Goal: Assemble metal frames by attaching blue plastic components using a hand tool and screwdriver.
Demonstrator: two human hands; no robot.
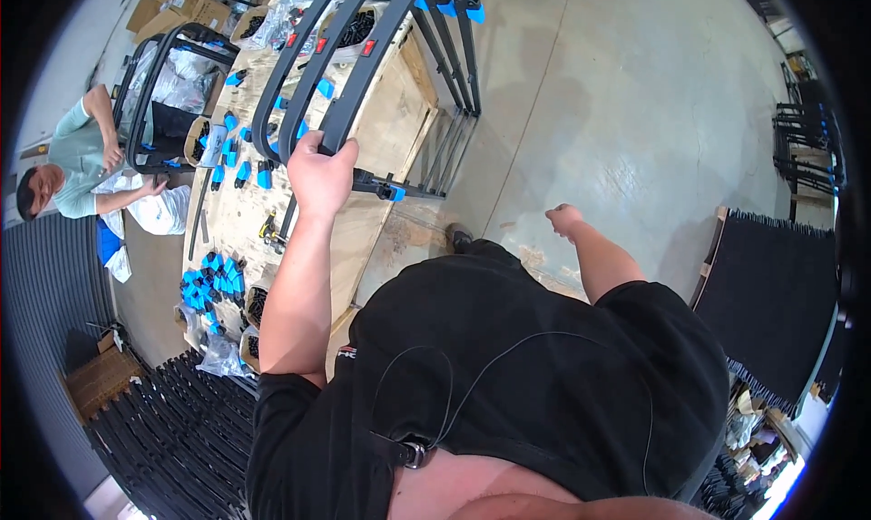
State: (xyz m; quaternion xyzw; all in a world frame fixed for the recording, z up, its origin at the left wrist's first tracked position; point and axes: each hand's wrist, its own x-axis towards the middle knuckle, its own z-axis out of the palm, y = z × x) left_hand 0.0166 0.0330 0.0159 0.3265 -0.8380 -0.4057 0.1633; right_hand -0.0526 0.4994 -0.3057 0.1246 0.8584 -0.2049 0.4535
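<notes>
My left hand (322, 177) is closed round the bent lower end of black metal tube frames (349, 89). Several of these frames stand side by side over the table's edge, with small red labels on their bars and blue plastic pieces (445, 4) at the far ends. Below my left hand, a black fitting with a blue piece (390, 191) juts past the table edge. Out to the right, above the floor, my right hand (564, 219) has its fingers curled in and shows nothing in them.
The plywood table (386, 139) bears loose blue-and-black fittings (213, 279), a yellow-and-black power drill (270, 230) and boxes of black parts. Across it, a co-worker (86, 161) is by another black frame (145, 103). A black panel stack (767, 298) stands at right.
</notes>
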